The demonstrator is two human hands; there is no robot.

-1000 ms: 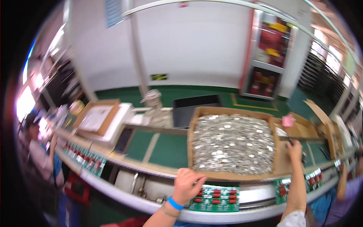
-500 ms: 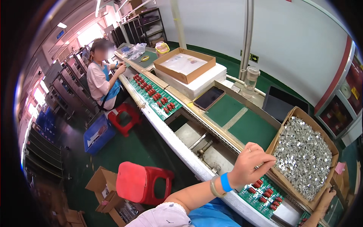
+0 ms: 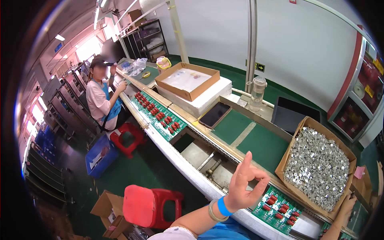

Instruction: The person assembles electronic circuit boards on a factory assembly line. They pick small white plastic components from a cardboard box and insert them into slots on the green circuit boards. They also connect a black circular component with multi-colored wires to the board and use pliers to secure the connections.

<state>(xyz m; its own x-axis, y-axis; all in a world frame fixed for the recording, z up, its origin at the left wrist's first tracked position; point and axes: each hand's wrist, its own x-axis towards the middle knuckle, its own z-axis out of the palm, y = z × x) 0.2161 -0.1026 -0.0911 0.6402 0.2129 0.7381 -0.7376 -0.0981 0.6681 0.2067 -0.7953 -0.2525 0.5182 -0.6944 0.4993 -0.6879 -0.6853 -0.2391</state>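
My left hand [image 3: 245,185] is raised over the near edge of the conveyor line, one finger pointing up while thumb and another finger meet in a pinch. Anything between those fingertips is too small to make out. Close to it on the line lies a green circuit board [image 3: 276,212] with several dark red components. My right hand [image 3: 346,209] is at the lower right, beside the near right corner of a cardboard tray [image 3: 285,162] heaped with small silvery metal pieces [image 3: 318,170]. Its fingers look curled together; what they hold, if anything, is hidden.
Farther along the line are more populated green boards [image 3: 160,116], a phone [image 3: 215,115], and a shallow carton [image 3: 192,94] on white foam. A co-worker [image 3: 102,96] sits at far left. A red stool [image 3: 140,204] stands near my left arm; a black bin [image 3: 296,114] is beyond the tray.
My left hand has moved left, away from the tray of metal pieces, and one finger has straightened upward. My right hand stays by the tray's corner. The view has shifted slightly.
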